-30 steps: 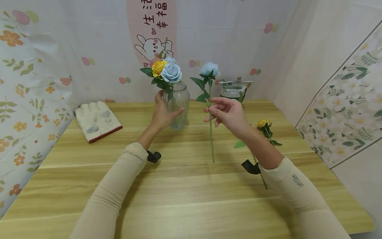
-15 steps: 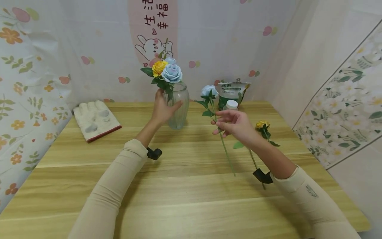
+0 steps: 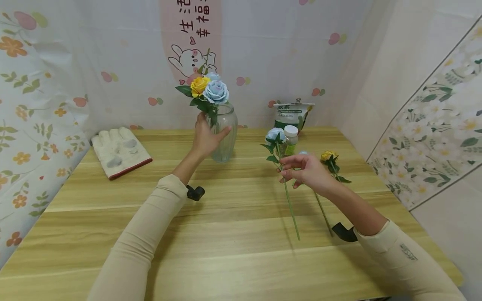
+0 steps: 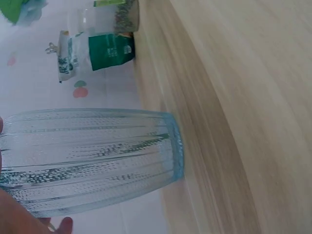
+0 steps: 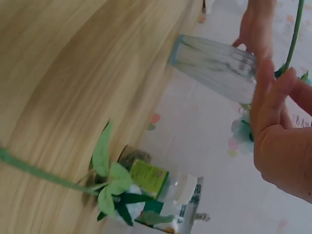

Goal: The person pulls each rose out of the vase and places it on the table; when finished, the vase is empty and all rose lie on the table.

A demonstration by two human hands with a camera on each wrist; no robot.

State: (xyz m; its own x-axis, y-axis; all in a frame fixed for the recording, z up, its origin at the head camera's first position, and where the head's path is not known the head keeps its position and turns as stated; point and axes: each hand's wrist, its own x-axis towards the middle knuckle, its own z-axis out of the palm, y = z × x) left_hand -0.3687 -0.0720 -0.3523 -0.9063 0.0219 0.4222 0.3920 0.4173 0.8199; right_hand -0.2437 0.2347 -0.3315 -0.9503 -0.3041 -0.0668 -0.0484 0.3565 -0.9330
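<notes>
My left hand [image 3: 207, 136] grips a ribbed clear glass vase [image 3: 227, 140] around its upper side. The vase stands upright, its base on the table in the left wrist view. A yellow rose [image 3: 199, 86] and blue roses [image 3: 216, 92] stick out of its mouth. To the right, my right hand [image 3: 308, 172] pinches the thin green stem of a single blue rose [image 3: 274, 134] between thumb and fingers. That stem slants down toward me, bloom at the far end. Partly behind the right hand lies another blue rose [image 3: 303, 153], its stem running toward me.
A yellow rose [image 3: 329, 156] lies right of the right hand. Behind the held bloom stand a white-capped bottle [image 3: 290, 142] and a clipped green-and-white bag [image 3: 288, 112]. A white work glove [image 3: 121, 152] lies at the left. Printed curtains border the wooden table [image 3: 218, 251].
My right hand has moved right and toward me with the blue rose, lowering the bloom and uncovering the bottle. The left hand stays on the vase.
</notes>
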